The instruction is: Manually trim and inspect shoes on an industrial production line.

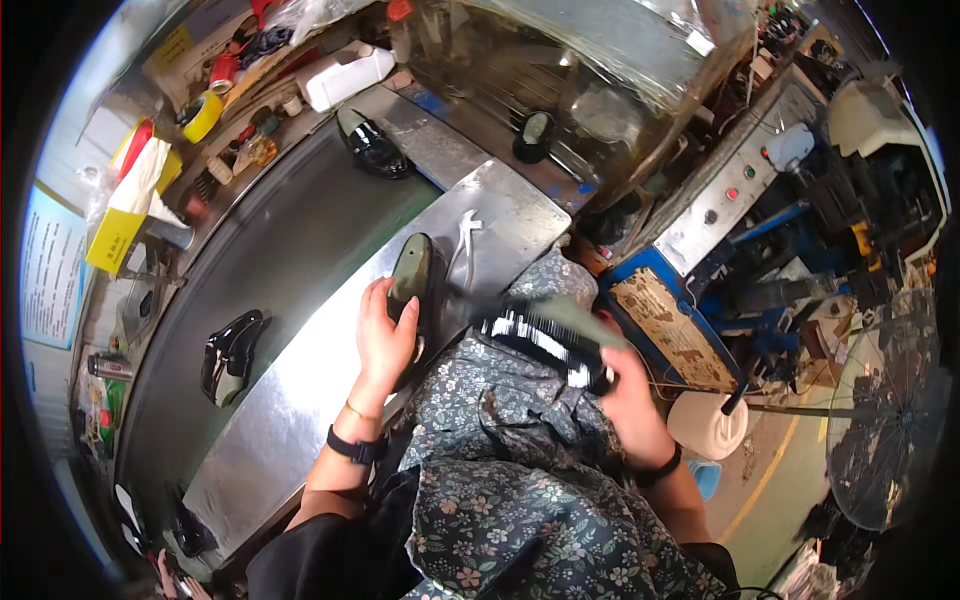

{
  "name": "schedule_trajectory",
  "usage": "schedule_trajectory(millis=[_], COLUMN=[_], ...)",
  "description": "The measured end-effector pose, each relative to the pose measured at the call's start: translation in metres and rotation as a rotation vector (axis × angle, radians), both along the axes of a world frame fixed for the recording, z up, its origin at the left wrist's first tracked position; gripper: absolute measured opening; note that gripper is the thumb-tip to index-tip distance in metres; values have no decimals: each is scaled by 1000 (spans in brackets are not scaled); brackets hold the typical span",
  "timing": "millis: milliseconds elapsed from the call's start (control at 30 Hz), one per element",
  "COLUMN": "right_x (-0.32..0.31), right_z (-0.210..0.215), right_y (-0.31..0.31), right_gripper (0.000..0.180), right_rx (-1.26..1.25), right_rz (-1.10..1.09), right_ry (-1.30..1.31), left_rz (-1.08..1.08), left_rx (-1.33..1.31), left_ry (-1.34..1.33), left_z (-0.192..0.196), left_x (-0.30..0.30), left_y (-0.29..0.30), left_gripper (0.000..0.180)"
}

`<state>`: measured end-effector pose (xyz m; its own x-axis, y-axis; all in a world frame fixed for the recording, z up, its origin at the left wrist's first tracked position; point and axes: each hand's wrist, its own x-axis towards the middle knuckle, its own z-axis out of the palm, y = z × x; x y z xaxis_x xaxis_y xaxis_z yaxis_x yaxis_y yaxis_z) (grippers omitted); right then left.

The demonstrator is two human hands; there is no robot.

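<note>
My left hand (387, 335) grips a dark shoe (412, 268) with an olive-green underside at the edge of the metal table. Its thumb and fingers press on the near end of this shoe. In my right hand (632, 395) is a glossy black shoe (540, 345), held by one end above my floral apron (520, 490) and smeared by motion. A silver pincer-like tool (467, 240) lies on the metal table (300, 400), just beyond the left hand's shoe.
Black shoes rest on the dark conveyor belt (290, 240), one far (372, 145) and one at left (230, 358). Another shoe (534, 135) sits inside the machine. A control panel (735, 185) and blue-framed cabinet (670, 320) stand right. Another person's hands (178, 580) show lower left.
</note>
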<state>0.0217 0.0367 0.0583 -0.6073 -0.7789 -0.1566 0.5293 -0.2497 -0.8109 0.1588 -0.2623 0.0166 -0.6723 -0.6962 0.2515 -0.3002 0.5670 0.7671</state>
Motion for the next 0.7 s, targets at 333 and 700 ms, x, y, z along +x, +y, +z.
schedule_trajectory(millis=[333, 700], right_x=[-167, 58], right_z=[-69, -4], right_y=[-241, -151], right_gripper=[55, 57], right_rx=[537, -70], right_rz=[-491, -54], right_ry=[1180, -58], left_rz=[-72, -614], left_rx=[859, 795], left_ry=[140, 423], left_z=[-26, 55], left_x=[-12, 3], left_y=[-39, 20], left_gripper=[55, 67])
